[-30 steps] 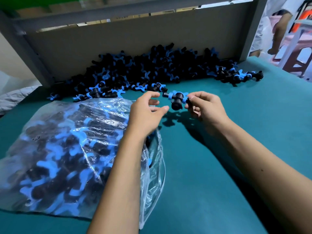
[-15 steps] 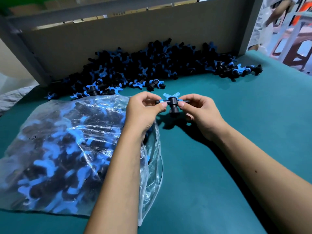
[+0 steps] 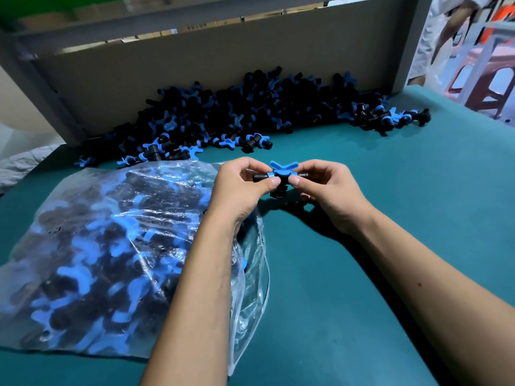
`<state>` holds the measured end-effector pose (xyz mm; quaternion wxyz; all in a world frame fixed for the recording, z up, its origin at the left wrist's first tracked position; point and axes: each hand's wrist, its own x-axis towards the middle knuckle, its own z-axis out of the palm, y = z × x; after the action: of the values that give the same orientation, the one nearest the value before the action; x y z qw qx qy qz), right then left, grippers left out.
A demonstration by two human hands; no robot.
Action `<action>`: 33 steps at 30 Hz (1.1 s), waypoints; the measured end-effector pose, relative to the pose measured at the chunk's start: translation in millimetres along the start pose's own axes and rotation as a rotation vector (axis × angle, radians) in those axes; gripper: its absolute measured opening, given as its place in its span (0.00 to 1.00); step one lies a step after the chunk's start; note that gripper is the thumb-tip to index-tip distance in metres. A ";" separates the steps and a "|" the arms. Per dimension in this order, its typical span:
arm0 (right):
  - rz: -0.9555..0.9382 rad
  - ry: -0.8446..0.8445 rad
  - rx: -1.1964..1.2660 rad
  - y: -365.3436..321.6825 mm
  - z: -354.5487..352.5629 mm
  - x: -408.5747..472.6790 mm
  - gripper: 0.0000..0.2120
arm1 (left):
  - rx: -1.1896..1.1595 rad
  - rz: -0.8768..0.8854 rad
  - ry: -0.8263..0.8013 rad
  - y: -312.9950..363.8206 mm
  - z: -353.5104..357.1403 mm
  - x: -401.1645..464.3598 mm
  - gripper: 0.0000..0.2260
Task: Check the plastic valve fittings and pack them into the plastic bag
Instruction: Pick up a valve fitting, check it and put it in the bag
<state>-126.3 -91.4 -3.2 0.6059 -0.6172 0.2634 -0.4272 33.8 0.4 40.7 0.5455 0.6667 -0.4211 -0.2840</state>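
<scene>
Checking one valve fitting point(image 3: 281, 176): our left hand point(image 3: 245, 188) and right hand point(image 3: 328, 190) pinch its ends above the table point(image 3: 390, 218). Plastic bag point(image 3: 111, 246) beside us looks well filled; a large pile of fittings point(image 3: 250, 112) remains unpacked.

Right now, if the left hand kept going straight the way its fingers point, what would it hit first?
The left hand points right along the fitting it pinches, so it would likely meet the right hand, holding the other end. Depth is hard to judge, but they look level.
</scene>
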 end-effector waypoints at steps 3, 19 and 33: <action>0.012 0.006 0.029 -1.6 0.0 0.3 0.03 | -0.035 -0.015 -0.031 0.7 -0.9 0.3 0.08; -0.196 0.166 -0.347 3.6 12.8 -2.9 0.16 | -0.135 0.062 0.174 19.3 16.5 -2.2 0.06; 0.157 0.222 0.353 -10.6 -1.0 4.3 0.11 | 1.094 0.230 0.128 20.3 -10.4 -5.6 0.35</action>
<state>-127.1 -94.2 7.8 0.7033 -0.4284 0.2970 -0.4834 34.8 9.3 62.3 0.1721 0.8182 -0.5429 0.0781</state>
